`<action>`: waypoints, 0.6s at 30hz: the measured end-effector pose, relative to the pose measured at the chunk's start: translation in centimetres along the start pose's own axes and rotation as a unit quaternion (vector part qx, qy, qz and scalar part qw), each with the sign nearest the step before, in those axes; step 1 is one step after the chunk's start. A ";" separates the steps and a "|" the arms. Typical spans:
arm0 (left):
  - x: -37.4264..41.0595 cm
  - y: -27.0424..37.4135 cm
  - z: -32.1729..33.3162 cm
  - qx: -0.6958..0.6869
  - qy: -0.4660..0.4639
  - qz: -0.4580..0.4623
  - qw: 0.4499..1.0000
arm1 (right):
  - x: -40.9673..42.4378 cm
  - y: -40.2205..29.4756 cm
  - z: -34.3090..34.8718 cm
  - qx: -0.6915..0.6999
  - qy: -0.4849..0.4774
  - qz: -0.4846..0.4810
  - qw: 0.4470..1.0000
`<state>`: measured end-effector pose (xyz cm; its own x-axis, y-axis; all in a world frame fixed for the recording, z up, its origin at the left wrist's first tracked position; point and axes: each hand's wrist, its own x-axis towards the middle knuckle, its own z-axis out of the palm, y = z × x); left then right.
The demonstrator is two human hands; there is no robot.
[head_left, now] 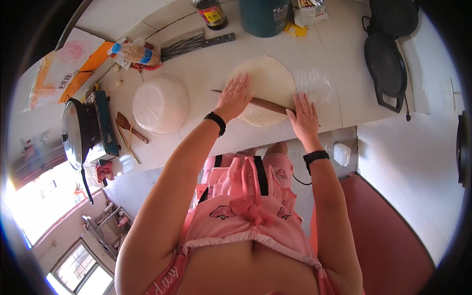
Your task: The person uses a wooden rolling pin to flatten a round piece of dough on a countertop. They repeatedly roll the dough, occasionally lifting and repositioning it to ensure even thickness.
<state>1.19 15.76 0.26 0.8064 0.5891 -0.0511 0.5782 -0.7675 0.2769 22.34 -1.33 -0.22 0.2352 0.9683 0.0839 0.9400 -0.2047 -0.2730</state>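
Observation:
A round, thin sheet of dough [271,75] lies flat on the light tiled counter. Across its near part runs a slim, tapered wooden rolling pin [271,106], tilted down to the right. My left hand [234,95] holds the pin beneath its palm near the left end, with fingers stretched forward over the dough's left edge. Near the other end, my right hand [304,114] holds the pin the same way, at the dough's right edge. Both palms cover parts of the pin, and its thin tips stick out beyond them.
Left of the dough stand an upturned translucent bowl [160,104], a wooden spatula [131,127] and a lidded pan [73,134] on a portable stove. Behind lie a cleaver [197,43], a sauce bottle [211,14] and a dark green container [264,16]. An open electric griddle [386,70] is at right.

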 end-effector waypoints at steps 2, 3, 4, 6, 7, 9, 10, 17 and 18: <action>-2.2 -0.6 1.0 -0.014 -0.041 0.029 0.999 | -2.5 -1.0 0.4 0.015 -0.023 -0.017 0.999; -3.9 -0.3 0.8 -0.029 -0.052 0.042 0.997 | -4.6 -1.6 0.7 0.048 -0.011 -0.024 0.999; -5.9 -0.1 0.2 -0.020 -0.058 0.065 0.996 | -6.5 -2.8 0.5 0.028 -0.012 -0.026 0.999; -8.4 -0.6 0.1 0.009 -0.062 0.099 0.993 | -7.3 -3.6 0.2 0.018 -0.017 -0.020 1.000; -7.7 -0.9 0.1 0.012 -0.045 0.091 0.995 | -6.4 -3.6 0.4 0.028 -0.017 -0.015 0.999; -4.5 -1.5 0.8 0.016 -0.014 0.071 0.997 | -4.5 -3.2 0.8 0.021 -0.005 0.001 1.000; -2.9 -1.7 0.5 0.017 0.006 0.056 0.998 | -3.0 -2.9 0.9 0.004 0.012 0.009 1.000; -7.5 -2.3 -0.3 0.010 -0.058 0.083 0.995 | -7.3 -5.8 1.2 0.045 -0.009 -0.016 0.999; -8.5 -2.5 -0.6 0.022 -0.049 0.098 0.994 | -7.6 -6.3 1.0 0.038 -0.011 -0.025 0.999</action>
<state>-7.17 12.88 0.52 0.9114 0.4008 -0.0935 0.4112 -0.8768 0.2494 14.32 -7.28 -0.11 0.1818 0.9802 0.0783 0.9286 -0.1450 -0.3416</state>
